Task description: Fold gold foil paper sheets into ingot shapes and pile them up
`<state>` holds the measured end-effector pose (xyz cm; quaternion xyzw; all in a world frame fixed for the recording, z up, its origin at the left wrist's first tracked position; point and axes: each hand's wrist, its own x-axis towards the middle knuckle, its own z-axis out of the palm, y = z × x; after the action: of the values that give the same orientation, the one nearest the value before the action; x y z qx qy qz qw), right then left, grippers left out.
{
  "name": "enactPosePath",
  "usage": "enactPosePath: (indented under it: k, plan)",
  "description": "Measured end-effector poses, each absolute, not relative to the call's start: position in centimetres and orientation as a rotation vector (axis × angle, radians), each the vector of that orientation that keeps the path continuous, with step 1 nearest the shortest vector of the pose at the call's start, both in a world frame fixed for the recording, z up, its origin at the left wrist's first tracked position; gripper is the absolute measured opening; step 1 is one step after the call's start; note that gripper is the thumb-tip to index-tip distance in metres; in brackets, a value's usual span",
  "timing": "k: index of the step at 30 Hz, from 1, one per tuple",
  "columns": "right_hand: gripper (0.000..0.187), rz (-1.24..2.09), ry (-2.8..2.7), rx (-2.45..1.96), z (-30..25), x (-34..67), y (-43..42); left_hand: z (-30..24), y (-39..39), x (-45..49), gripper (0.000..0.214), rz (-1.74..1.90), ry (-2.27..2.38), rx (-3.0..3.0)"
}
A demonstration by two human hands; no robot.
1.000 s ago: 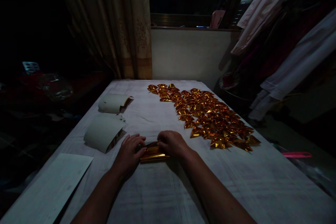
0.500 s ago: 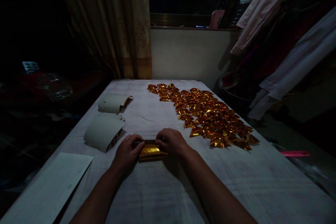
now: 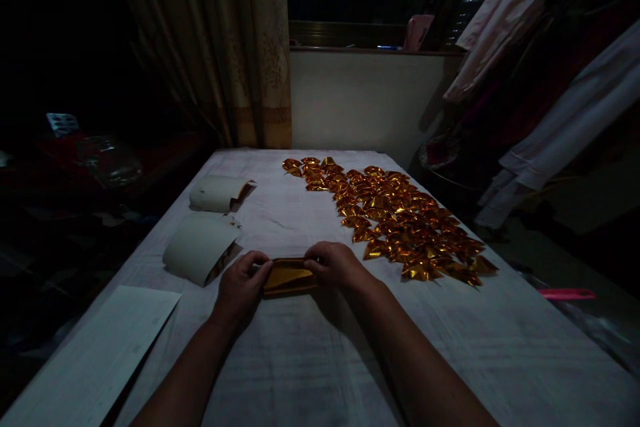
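Note:
My left hand (image 3: pixel 241 287) and my right hand (image 3: pixel 336 265) pinch the two ends of a gold foil paper (image 3: pixel 289 277) that lies low over a table covered in white cloth (image 3: pixel 320 360). The paper is rolled or folded into a short, flat, open shape between my fingers. Both hands have their fingers closed on its edges. To the right of my right hand spreads a wide patch of several folded gold foil pieces (image 3: pixel 400 220), laid out side by side toward the far edge.
Two curled stacks of pale paper, one nearer (image 3: pixel 200 247) and one farther (image 3: pixel 217 192), lie left of my hands. A flat white sheet (image 3: pixel 100 353) sits at the near left corner. A curtain (image 3: pixel 235 47), hanging clothes (image 3: pixel 550 80) and a pink object (image 3: pixel 567 293) surround the table.
The paper has been raised slightly and opened between my fingers; earlier it lay flatter as a folded strip. Both hands have shifted a little away from me.

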<state>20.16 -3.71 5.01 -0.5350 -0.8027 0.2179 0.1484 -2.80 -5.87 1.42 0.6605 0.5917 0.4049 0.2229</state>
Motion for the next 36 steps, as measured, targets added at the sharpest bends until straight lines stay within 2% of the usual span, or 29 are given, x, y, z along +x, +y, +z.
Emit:
enactPosePath:
  k: [9, 25, 36]
  plan:
    - [0.021, 0.729, -2.234, -1.531, 5.2, 21.0, -3.8, 1.3, -5.9, -2.9, 0.025, 1.170, 1.625, 1.833]
    - [0.016, 0.715, -2.173, -1.577, 5.3, 21.0, -3.7, 1.5, -6.2, -2.6, 0.023, 1.216, 1.579, 1.806]
    - [0.017, 0.862, -2.144, -1.536, 5.8, 21.7, -3.9, 1.9, -6.4, -2.1, 0.027, 1.176, 1.560, 1.676]
